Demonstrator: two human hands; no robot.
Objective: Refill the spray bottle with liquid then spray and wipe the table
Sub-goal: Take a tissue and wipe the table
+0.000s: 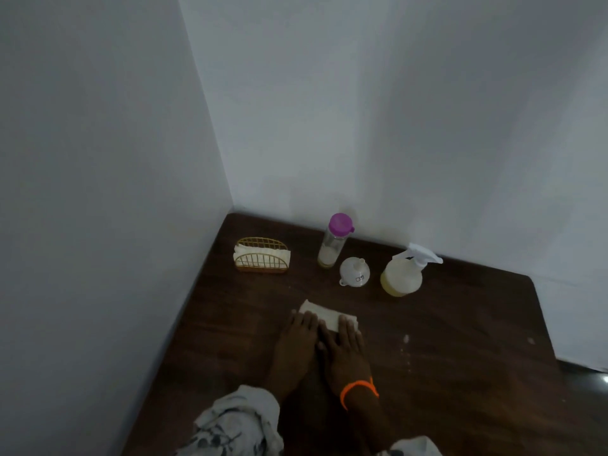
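A folded white tissue (pixel 324 314) lies flat on the dark wooden table (pixel 444 340). My left hand (pixel 297 340) and my right hand (pixel 345 347) press side by side on its near part, fingers flat and pointing away from me. The spray bottle (pixel 403 274), round, with a white trigger head and yellowish liquid inside, stands upright at the back right. A clear bottle (pixel 332 243) with a purple cap and a little liquid at its bottom stands by the wall. A white funnel (pixel 354 272) lies between the two bottles.
A gold wire napkin holder (pixel 262 256) with white napkins stands at the back left near the wall corner. White walls bound the table at the left and back. Small pale droplets (pixel 406 339) mark the wood to the right of my hands.
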